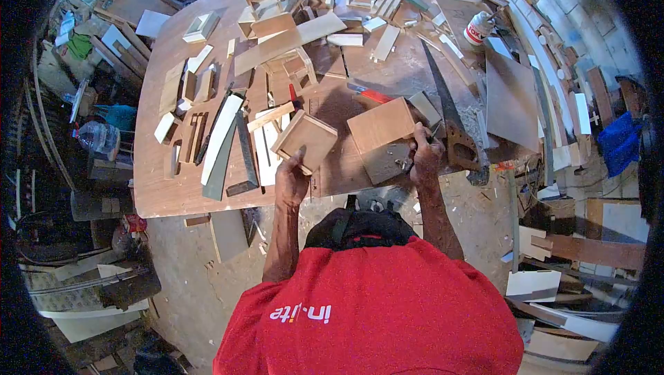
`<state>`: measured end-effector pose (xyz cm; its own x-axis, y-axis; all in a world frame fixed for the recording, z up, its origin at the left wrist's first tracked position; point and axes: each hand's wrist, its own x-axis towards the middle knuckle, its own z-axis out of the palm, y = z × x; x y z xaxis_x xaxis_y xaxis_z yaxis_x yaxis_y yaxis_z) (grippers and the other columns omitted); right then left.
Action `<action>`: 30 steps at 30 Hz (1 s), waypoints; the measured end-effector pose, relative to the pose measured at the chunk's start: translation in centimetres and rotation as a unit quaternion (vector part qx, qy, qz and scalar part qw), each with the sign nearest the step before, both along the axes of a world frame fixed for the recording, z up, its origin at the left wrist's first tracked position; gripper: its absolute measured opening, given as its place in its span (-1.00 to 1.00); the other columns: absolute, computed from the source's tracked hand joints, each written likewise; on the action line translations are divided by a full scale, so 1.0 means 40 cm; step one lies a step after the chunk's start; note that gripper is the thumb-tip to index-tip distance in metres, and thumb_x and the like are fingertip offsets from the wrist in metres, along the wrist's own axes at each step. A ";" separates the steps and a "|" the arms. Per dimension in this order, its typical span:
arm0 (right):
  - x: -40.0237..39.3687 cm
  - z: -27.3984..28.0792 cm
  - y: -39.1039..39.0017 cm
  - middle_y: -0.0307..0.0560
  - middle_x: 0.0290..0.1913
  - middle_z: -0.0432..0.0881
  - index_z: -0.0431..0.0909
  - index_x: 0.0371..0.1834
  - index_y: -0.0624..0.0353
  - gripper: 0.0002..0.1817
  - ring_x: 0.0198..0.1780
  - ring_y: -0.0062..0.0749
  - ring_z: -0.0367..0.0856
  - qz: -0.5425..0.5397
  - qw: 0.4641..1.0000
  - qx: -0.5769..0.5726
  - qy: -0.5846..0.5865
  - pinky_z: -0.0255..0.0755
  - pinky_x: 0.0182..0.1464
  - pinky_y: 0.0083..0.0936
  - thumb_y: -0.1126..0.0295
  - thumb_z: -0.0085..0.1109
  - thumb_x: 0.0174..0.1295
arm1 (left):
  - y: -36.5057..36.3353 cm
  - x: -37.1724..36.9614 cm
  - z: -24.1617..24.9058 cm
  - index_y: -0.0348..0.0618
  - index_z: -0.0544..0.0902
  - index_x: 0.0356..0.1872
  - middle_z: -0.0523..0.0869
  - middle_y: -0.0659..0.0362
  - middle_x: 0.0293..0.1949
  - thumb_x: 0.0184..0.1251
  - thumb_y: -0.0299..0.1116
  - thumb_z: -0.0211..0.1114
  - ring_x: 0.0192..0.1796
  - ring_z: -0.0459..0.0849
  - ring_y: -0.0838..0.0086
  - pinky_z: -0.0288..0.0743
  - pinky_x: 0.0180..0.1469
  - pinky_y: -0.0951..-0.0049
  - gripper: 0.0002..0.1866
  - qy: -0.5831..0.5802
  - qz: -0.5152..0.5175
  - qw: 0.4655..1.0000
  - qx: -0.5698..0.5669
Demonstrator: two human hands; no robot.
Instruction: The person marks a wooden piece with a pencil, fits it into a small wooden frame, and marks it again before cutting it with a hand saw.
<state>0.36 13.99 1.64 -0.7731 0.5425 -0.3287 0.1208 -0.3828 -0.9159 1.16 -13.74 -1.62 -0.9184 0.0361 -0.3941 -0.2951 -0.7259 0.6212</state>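
Note:
My left hand (292,180) grips a small shallow wooden box (309,141) by its near edge, with the thumb on the flat inner face. On the right, my right hand (425,155) is closed on the edge of a flat rectangular wooden panel (380,125), tilted above the table. Box and panel are a short gap apart. Beneath the panel lies a greyish board (384,163) with shavings on it. A handsaw (446,102) rests just right of my right hand. A red-handled tool (373,94) lies behind the panel, partly hidden.
The wooden worktable (162,188) bears small boxes and offcuts piled at the back. Long strips and a try square (244,161) lie left of the box. A white glue bottle (478,28) stands at the back right, near a large flat board (510,102). Scrap wood lines both sides.

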 end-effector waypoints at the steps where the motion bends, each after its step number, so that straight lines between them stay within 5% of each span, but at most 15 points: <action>1: 0.000 0.003 0.005 -0.45 -0.62 0.39 0.54 -0.48 -0.03 -0.77 -0.66 -0.78 0.19 -0.029 0.999 -0.023 -0.014 0.04 -0.61 -0.74 0.19 0.18 0.33 | 0.003 -0.002 -0.006 -0.40 0.40 0.19 0.58 0.02 0.08 0.36 -0.49 0.12 0.09 0.61 0.28 0.54 0.11 0.26 -0.60 -0.017 0.008 1.000 0.006; 7: 0.004 -0.037 0.069 -0.47 -0.56 0.43 0.63 -0.29 0.01 -0.81 -0.59 -0.80 0.25 0.026 0.999 -0.017 0.021 0.08 -0.57 -0.77 0.15 0.20 0.31 | 0.005 -0.027 -0.132 -0.40 0.36 0.23 0.53 -0.06 0.15 0.44 -0.44 -0.01 0.12 0.58 0.15 0.56 0.09 0.15 -0.60 -0.033 0.018 0.999 -0.003; 13: -0.004 -0.064 0.098 -0.42 -0.51 0.50 0.59 -0.37 0.06 -0.81 -0.55 -0.75 0.34 0.015 0.999 -0.032 0.020 0.19 -0.51 -0.70 0.22 0.23 0.29 | 0.008 -0.049 -0.216 -0.40 0.41 0.19 0.57 -0.04 0.13 0.45 -0.42 0.02 0.05 0.64 0.10 0.61 -0.01 0.19 -0.63 -0.065 0.044 0.996 -0.044; 15: -0.007 -0.086 0.107 -0.43 -0.51 0.50 0.59 -0.38 0.06 -0.80 -0.55 -0.75 0.33 0.025 0.999 -0.028 0.030 0.19 -0.51 -0.70 0.20 0.24 0.28 | -0.015 -0.039 -0.264 -0.41 0.49 0.13 0.66 -0.12 -0.01 0.37 -0.37 0.18 -0.02 0.69 0.12 0.62 0.00 0.25 -0.61 0.118 -0.067 0.896 -0.423; 16: -0.007 -0.088 0.111 -0.44 -0.51 0.49 0.58 -0.38 0.05 -0.80 -0.55 -0.75 0.33 0.032 0.998 -0.025 0.038 0.18 -0.51 -0.70 0.19 0.26 0.27 | 0.002 -0.036 -0.209 -0.41 0.49 0.13 0.66 -0.12 -0.01 0.37 -0.37 0.18 -0.02 0.69 0.12 0.62 0.00 0.25 -0.61 0.117 -0.065 0.896 -0.423; 18: -0.004 -0.080 0.116 -0.46 -0.55 0.44 0.62 -0.24 0.06 -0.77 -0.58 -0.78 0.27 0.052 0.998 -0.023 0.022 0.12 -0.55 -0.72 0.14 0.22 0.29 | 0.023 -0.032 -0.107 -0.43 0.51 0.03 0.68 0.03 -0.12 0.32 -0.38 0.25 -0.19 0.71 0.27 0.69 -0.18 0.31 -0.64 0.132 -0.208 0.737 -0.629; 19: -0.003 -0.075 0.117 -0.48 -0.59 0.38 0.66 -0.10 0.07 -0.70 -0.62 -0.81 0.22 0.070 0.997 -0.022 0.006 0.05 -0.58 -0.75 0.10 0.18 0.31 | 0.009 -0.041 -0.171 -0.43 0.51 0.03 0.68 0.03 -0.12 0.32 -0.38 0.25 -0.19 0.71 0.27 0.69 -0.18 0.31 -0.64 0.130 -0.206 0.738 -0.629; 21: -0.002 -0.083 0.127 -0.47 -0.60 0.38 0.65 -0.16 0.07 -0.71 -0.64 -0.80 0.22 0.078 0.997 -0.014 -0.003 0.05 -0.60 -0.73 0.09 0.19 0.30 | -0.037 -0.062 -0.353 -0.56 0.51 -0.05 0.69 -0.04 -0.20 0.26 -0.31 0.32 -0.22 0.73 0.25 0.71 -0.28 0.36 -0.57 0.122 -0.094 0.882 -0.445; 25: -0.009 -0.099 0.143 -0.44 -0.63 0.40 0.60 -0.31 0.06 -0.72 -0.69 -0.78 0.22 0.075 0.997 0.008 -0.027 0.05 -0.66 -0.70 0.08 0.22 0.28 | 0.042 -0.035 -0.130 -0.62 0.49 -0.09 0.69 -0.12 -0.22 0.24 -0.24 0.33 -0.28 0.73 0.23 0.72 -0.33 0.38 -0.50 0.034 -0.080 0.909 -0.408; 27: -0.016 -0.116 0.153 -0.42 -0.62 0.43 0.60 -0.33 0.06 -0.72 -0.68 -0.79 0.24 0.080 0.996 0.026 -0.033 0.07 -0.65 -0.71 0.08 0.24 0.27 | 0.055 -0.048 -0.098 -0.57 0.55 -0.21 0.70 -0.13 -0.34 0.28 -0.20 0.29 -0.41 0.74 0.22 0.71 -0.42 0.40 -0.55 -0.160 -0.066 0.922 -0.347; 30: -0.032 -0.139 0.168 -0.39 -0.60 0.48 0.60 -0.38 0.08 -0.70 -0.65 -0.77 0.31 0.085 0.993 0.074 -0.028 0.13 -0.63 -0.72 0.08 0.25 0.26 | 0.047 -0.035 -0.129 -0.51 0.60 -0.35 0.69 -0.05 -0.54 0.29 -0.19 0.27 -0.52 0.73 0.31 0.64 -0.51 0.45 -0.59 -0.110 -0.107 0.897 -0.414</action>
<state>-0.91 20.72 -3.93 -0.8401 0.4515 -0.3005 0.2252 -0.2135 -0.9506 -0.24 -11.88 -6.77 -0.8222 -0.1855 -0.5381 -0.5543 0.0460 0.8311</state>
